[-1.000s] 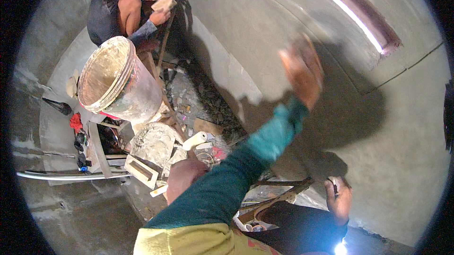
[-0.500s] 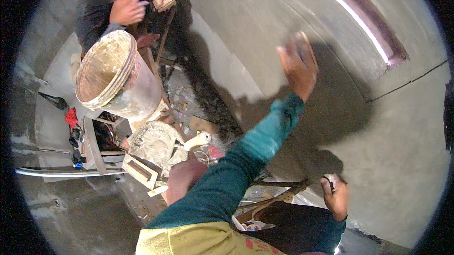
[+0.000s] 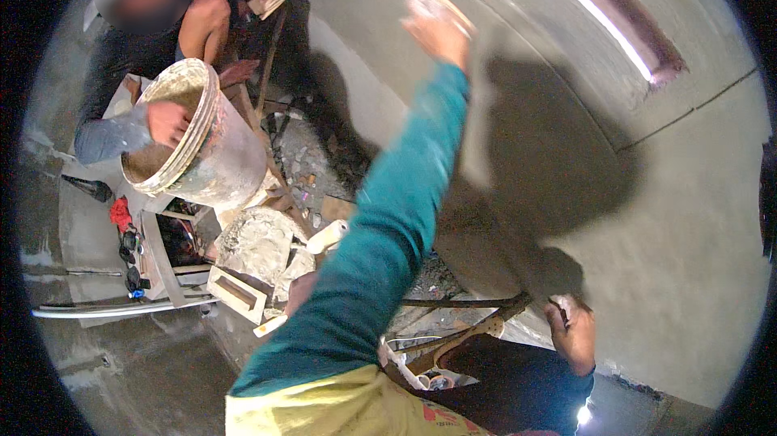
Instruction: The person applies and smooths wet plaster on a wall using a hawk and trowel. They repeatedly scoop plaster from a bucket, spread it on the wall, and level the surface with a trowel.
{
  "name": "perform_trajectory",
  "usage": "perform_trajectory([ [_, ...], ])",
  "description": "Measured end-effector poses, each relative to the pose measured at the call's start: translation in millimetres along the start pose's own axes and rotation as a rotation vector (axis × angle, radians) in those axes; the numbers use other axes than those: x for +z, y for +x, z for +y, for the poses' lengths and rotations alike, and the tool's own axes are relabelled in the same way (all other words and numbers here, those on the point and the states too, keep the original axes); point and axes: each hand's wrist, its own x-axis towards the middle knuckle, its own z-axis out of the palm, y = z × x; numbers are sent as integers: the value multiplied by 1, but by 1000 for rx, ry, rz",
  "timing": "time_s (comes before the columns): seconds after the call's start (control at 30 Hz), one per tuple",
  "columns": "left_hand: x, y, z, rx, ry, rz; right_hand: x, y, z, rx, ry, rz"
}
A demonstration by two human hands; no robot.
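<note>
Against the grey plastered wall (image 3: 688,274), my left hand (image 3: 437,25), at the end of a teal sleeve, is stretched far up. Its fingers close around a flat, wooden-edged float (image 3: 451,9); motion blurs the grip, and the float's face is hidden against the wall. Low on the right, my right hand (image 3: 576,335) is closed with curled fingers near the wall. Whitish material coats its fingertips, and what lies inside is hidden.
A co-worker at upper left has one hand (image 3: 167,123) inside a plaster-smeared bucket (image 3: 235,157) and another on a wooden block (image 3: 268,2). Below stand wet mortar (image 3: 255,243), a rectangular wooden-framed tool (image 3: 236,293) and a pale roll (image 3: 327,236). Timber rails (image 3: 465,302) cross beneath me. A recessed light strip (image 3: 591,19) cuts the wall.
My left hand has swept up and leftward along the wall with the float. My right hand has barely moved. The co-worker's hand has come into the bucket.
</note>
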Motion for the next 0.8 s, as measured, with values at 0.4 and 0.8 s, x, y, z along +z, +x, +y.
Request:
perform_trajectory([
  [0.4,-58,-219,7,188,-28,-242,2,17,-5,2,-6,-85],
  [0.8,-41,-213,48,79,28,-249,1,18,-23,-36,46,-72],
])
